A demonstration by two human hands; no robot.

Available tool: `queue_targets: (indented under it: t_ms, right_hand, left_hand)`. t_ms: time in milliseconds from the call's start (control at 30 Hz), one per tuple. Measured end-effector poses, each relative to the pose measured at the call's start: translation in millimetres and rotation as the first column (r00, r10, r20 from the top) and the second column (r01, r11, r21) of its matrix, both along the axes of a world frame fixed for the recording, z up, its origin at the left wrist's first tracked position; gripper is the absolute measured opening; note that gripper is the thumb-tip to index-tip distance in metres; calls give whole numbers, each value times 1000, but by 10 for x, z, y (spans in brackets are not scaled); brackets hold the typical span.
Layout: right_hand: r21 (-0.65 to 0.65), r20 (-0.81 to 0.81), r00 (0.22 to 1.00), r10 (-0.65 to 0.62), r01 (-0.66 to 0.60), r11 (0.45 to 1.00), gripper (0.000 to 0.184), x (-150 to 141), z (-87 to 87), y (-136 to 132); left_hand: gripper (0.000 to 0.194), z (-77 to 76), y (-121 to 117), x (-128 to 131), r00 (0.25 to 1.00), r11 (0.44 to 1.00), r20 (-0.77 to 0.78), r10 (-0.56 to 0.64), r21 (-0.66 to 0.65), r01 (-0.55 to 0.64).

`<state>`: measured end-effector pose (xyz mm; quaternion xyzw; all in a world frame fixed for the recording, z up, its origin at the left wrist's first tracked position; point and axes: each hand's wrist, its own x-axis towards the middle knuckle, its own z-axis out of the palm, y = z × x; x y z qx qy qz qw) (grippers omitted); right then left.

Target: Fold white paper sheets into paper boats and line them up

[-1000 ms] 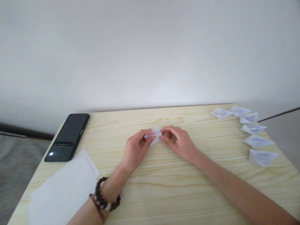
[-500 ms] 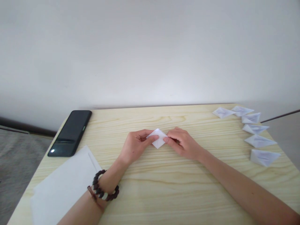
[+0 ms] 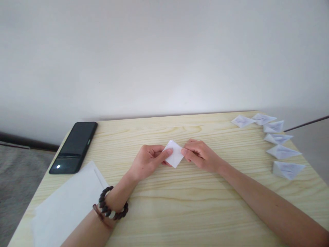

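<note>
Though splayed 1 second ago, the paper (image 3: 175, 157) now forms a flat diamond, pinched by both hands (image 3: 146, 161) (image 3: 204, 156).

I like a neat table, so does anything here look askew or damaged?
No damage or spill stands out. Only the white paper sheets beside the phone look slightly askew: their edges don't line up.
</note>
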<state>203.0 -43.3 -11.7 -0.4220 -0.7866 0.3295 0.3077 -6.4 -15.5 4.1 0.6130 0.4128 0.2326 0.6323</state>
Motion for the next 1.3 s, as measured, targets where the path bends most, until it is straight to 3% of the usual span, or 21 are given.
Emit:
queue_targets:
  t_ms: [500, 833, 1300]
  right_hand:
    - [78, 98, 994, 51, -59, 995, 41, -14, -55, -3]
    - [55, 46, 991, 128, -130, 990, 42, 13, -31, 15]
    - [73, 56, 990, 127, -131, 989, 34, 16, -50, 2]
  left_hand:
    - [33, -32, 19, -14, 992, 987, -45, -120, 102, 124]
    - [28, 3, 35, -13, 984, 986, 74, -161, -22, 163]
    - [35, -5, 46, -34, 969, 968, -102, -226, 86, 235]
